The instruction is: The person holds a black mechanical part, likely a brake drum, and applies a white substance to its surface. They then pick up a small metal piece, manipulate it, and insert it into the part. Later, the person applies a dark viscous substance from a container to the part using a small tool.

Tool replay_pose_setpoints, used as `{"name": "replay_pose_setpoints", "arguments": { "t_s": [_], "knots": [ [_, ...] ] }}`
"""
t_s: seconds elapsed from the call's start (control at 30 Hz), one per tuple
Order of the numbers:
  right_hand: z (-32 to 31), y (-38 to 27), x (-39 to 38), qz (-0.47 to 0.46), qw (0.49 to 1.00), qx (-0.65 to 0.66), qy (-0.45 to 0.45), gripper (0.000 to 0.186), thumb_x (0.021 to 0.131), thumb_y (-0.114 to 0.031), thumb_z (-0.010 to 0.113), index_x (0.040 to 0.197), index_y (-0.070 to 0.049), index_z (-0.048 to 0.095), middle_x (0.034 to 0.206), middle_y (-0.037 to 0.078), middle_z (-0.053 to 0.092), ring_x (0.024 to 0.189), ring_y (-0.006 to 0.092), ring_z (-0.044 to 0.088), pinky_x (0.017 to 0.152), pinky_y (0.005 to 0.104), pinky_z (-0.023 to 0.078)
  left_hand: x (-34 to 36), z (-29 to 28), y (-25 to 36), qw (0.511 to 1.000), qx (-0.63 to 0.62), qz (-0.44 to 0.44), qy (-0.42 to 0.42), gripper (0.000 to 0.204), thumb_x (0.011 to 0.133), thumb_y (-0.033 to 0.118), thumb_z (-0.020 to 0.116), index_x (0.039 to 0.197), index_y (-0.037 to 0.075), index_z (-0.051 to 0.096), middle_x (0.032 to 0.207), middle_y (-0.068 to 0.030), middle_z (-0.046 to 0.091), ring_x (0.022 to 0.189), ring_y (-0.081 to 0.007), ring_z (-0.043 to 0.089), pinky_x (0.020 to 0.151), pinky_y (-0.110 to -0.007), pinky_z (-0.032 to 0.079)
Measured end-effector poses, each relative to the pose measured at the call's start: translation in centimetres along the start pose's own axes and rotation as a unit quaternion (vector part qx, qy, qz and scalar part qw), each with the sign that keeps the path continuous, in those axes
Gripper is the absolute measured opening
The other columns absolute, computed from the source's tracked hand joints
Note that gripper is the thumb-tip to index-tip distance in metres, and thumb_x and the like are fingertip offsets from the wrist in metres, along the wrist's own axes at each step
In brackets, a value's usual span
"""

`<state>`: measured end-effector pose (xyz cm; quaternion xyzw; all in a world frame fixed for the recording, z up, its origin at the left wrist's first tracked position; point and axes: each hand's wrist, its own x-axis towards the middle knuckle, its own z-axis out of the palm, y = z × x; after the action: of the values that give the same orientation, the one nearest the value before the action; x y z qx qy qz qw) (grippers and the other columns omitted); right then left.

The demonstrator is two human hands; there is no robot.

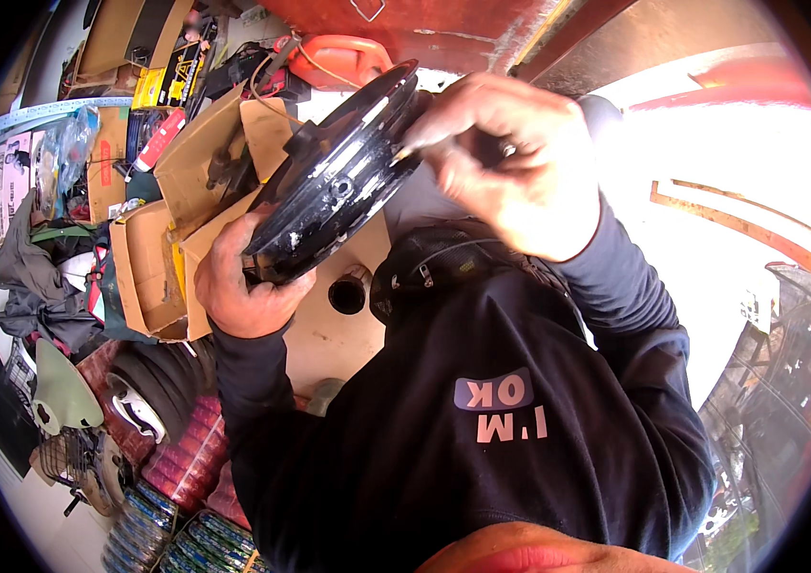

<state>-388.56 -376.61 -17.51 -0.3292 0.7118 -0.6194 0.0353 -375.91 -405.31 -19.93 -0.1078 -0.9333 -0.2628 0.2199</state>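
A black wheel rim (334, 191) with pale scuffs and a small round hole in its channel is held up, tilted, in front of my chest. My left hand (251, 282) grips its lower left edge, thumb on one side and fingers on the other. At the rim's upper right edge is my right hand (520, 158), fingers curled in a pinch. A small pale tip shows at its fingertips against the rim, and a shiny end pokes out by the palm. What it holds is mostly hidden.
An open cardboard box (152, 272) with dark metal parts stands left of the rim. Behind it lies an orange-red plastic jug (338, 59). Black tyres (162, 382) and wrapped bundles (186, 454) are stacked at lower left. A dark metal tube (349, 290) stands below the rim.
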Motion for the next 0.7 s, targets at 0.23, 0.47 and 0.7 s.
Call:
{"name": "replay_pose_setpoints", "arguments": {
  "t_s": [0.23,0.47,0.7],
  "knots": [
    [-0.5,1.6,0.3,0.0,0.997,-0.064,0.032,0.014,0.084,0.007,0.066,0.096,0.002,0.072,0.088,0.009,0.072,0.081,0.0146,0.069,0.074,0.0284,0.054,0.1,0.0,0.4,0.999,0.037,-0.003,0.019,0.067,0.06,0.013,0.091,0.12,0.004,0.061,0.105,-0.013,0.076,0.089,-0.0296,0.074,0.079,-0.038,0.059],
    [0.2,1.0,0.9,0.003,0.996,-0.092,0.014,0.013,0.084,0.006,0.065,0.095,0.003,0.072,0.087,0.011,0.073,0.081,0.0196,0.071,0.077,0.0299,0.055,-0.6,0.0,-0.4,1.0,-0.007,-0.014,0.026,0.067,0.064,0.006,0.093,0.121,-0.005,0.061,0.105,-0.0169,0.072,0.092,-0.0237,0.072,0.083,-0.034,0.058],
    [0.4,0.9,1.1,-0.022,0.998,-0.056,0.005,0.013,0.083,0.006,0.065,0.094,0.002,0.071,0.088,0.009,0.072,0.08,0.0152,0.069,0.073,0.0286,0.054,-0.4,-0.1,-0.2,0.999,-0.019,-0.007,0.036,0.068,0.064,0.003,0.092,0.123,-0.007,0.059,0.107,-0.0175,0.071,0.094,-0.0246,0.072,0.085,-0.035,0.058]
  ]
}}
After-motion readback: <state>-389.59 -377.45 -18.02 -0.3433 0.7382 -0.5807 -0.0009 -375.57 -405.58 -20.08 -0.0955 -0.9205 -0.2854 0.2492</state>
